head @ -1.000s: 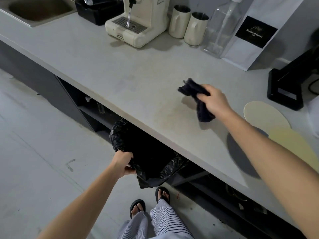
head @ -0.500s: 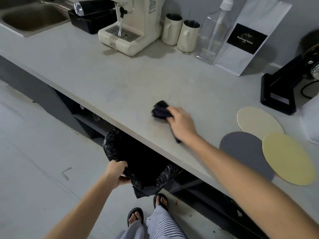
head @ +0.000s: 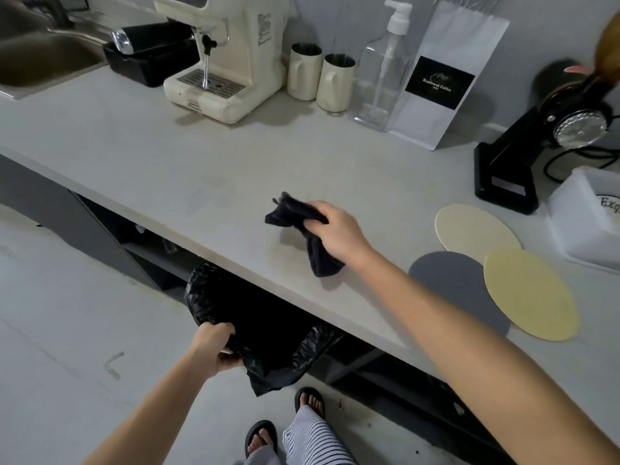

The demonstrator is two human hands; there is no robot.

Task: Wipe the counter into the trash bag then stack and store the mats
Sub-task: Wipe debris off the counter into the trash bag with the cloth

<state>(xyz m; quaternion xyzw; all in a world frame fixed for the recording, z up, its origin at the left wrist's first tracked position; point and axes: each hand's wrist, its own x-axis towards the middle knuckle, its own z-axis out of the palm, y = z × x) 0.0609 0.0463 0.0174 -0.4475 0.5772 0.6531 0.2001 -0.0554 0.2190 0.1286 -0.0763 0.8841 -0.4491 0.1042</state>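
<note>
Grey counter (head: 201,169), dark cloth (head: 302,226) in right hand (head: 339,233) grip

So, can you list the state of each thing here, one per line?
Right hand: gripping the cloth.
Cloth: bunched, on the counter.
Left hand: holding the trash bag's rim.
Trash bag: open, below the counter edge.
Mats: three, overlapping, unstacked.

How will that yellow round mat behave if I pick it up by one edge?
The yellow mat looks thin and flat, so probably light and possibly bendy. It overlaps the grey mat, so lifting it may nudge that one.
</note>
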